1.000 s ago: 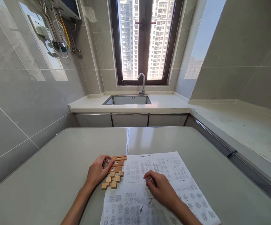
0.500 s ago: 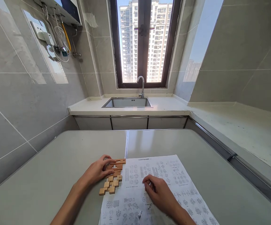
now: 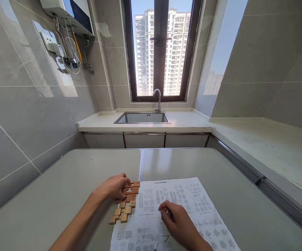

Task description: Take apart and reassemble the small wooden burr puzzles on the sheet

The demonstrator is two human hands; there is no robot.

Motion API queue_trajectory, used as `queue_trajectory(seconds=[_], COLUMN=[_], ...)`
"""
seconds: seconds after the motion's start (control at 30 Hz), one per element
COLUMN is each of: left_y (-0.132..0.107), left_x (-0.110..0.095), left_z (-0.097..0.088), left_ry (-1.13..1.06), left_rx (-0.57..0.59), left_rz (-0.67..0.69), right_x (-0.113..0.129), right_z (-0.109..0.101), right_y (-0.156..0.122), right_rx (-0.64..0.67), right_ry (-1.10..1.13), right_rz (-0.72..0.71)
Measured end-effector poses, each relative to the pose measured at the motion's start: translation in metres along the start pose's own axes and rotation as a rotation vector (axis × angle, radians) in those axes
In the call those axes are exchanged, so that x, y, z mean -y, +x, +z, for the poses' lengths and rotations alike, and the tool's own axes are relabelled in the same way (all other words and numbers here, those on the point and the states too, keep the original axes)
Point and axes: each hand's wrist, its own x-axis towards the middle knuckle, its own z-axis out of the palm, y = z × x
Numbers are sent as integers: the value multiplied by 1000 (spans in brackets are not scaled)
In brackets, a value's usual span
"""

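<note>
My left hand is over a row of flat brown wooden puzzle pieces with notched cut-outs. Its thumb and fingers close on the edges of these pieces and partly hide them. Just below lies a cluster of light wooden blocks, stepped and joined in small squares. My right hand rests on a printed paper sheet, its fingers curled together; nothing shows in them. Small line drawings of assembled shapes cover the sheet, whose left edge meets the wooden pieces.
The pale table has a seam down its middle. Beyond its far edge is a counter with a sink and a faucet under a window. Another counter runs along the right; a tiled wall borders the left.
My left hand's stretched fingers have bent down onto the brown pieces. My right hand stays curled on the sheet. The whole view has shifted slightly downward in the picture.
</note>
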Motion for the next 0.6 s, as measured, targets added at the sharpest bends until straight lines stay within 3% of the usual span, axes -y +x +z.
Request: queue_trajectory(seconds=[0.6], left_y=[8], left_x=[-13], left_z=[-3], left_ry=[23], left_rx=[-43], left_rz=[87], right_x=[1], right_z=[0], right_y=[3], right_rx=[8], right_ry=[-6], right_rz=[4])
